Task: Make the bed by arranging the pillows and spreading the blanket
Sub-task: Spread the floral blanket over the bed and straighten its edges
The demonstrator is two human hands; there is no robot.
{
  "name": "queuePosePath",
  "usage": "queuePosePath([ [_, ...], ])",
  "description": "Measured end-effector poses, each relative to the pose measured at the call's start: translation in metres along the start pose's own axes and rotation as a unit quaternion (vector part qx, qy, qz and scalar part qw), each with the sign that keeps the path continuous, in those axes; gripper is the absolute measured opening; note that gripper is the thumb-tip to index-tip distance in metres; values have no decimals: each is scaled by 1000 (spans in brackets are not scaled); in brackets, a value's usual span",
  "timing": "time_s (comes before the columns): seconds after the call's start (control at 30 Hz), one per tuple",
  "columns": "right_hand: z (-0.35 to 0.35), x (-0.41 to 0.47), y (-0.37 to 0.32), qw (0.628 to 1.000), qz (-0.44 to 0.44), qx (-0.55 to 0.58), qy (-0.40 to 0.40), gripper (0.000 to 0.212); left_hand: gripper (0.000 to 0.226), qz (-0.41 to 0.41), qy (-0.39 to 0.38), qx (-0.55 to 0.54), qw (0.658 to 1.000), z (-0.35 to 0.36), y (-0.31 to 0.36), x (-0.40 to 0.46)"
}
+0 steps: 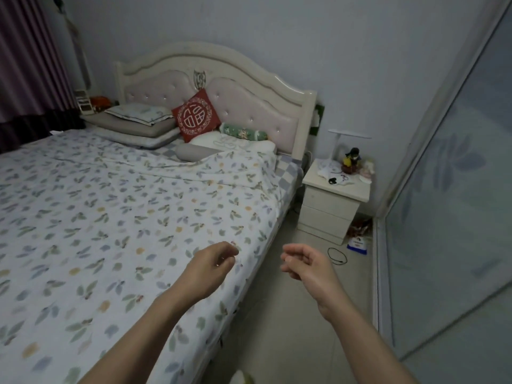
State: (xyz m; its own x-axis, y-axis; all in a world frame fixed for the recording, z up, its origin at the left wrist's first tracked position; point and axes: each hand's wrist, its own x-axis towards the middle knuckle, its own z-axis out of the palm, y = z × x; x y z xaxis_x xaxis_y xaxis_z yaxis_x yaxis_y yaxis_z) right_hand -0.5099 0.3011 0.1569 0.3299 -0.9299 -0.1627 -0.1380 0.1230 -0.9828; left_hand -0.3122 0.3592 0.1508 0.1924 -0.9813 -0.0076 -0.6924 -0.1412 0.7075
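Observation:
A white blanket [116,217] with a leaf print lies spread flat over the bed. At the padded headboard [249,103] a stack of grey and floral pillows [135,126] sits on the left. A red square cushion [196,115] leans upright in the middle. To its right lie a green floral bolster [243,133], a white pillow [235,142] and a grey roll [194,152]. My left hand [210,266] hovers over the bed's right edge, fingers loosely curled, holding nothing. My right hand [306,264] hangs over the floor beside the bed, fingers apart and empty.
A cream nightstand [332,200] with a lamp and small figures stands right of the bed. A black cable [337,255] and a blue-white packet [357,245] lie on the tiled floor. Frosted sliding wardrobe doors [448,217] line the right. Purple curtains [30,65] hang at the left.

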Motion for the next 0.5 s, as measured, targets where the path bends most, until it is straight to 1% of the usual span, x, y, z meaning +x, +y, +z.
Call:
queuePosePath([
  [0.13,-14,99,-14,1000,8,-14,11,16,25,-5,-2,2,1000,1,-8,106],
  [0.27,-30,193,-43,999,6,-30,21,17,26,-1,-9,16,1000,-11,1,204],
  [0.37,-41,255,-57,999,0,-28,35,15,26,4,-6,22,1000,-23,6,269],
  [0.4,-41,263,-60,999,0,-28,34,14,26,6,-5,22,1000,-26,7,278],
  [0.5,-47,325,-63,999,6,-28,27,14,25,3,-6,26,1000,-31,7,335],
])
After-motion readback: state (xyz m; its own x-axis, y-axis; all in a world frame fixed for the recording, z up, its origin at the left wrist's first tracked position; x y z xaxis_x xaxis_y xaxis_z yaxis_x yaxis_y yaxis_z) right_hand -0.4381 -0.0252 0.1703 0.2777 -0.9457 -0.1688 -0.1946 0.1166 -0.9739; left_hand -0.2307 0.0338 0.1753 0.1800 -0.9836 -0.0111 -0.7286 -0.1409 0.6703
